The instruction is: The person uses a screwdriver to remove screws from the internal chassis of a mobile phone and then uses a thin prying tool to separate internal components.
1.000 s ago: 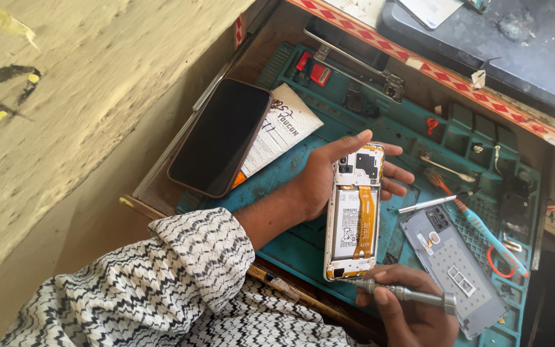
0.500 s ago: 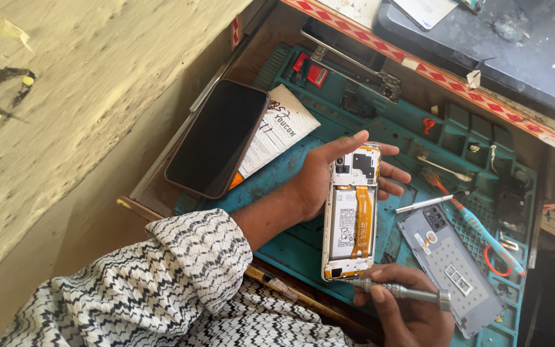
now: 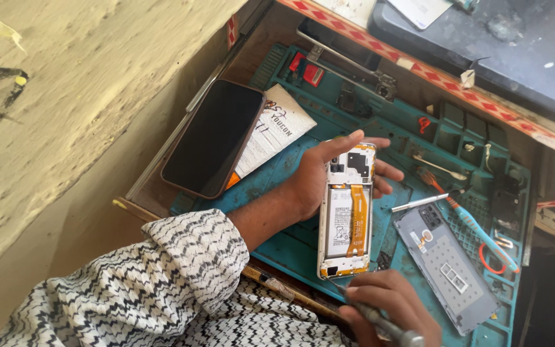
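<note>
The right hand (image 3: 390,305), partly cut off by the frame's bottom edge, grips a screwdriver (image 3: 380,321) at the opened phone (image 3: 347,209); the left hand (image 3: 329,173) cradles it, fingers loosely spread.

Two phones (image 3: 347,212) (image 3: 213,138), one grey back cover (image 3: 448,266), one toothbrush (image 3: 467,215), one screwdriver (image 3: 380,321)

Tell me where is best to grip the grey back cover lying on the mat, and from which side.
Probably the grey back cover is best pinched across its two long edges near the middle, coming from above. It lies flat on the teal mat, inner side up, with its long edges exposed.
</note>
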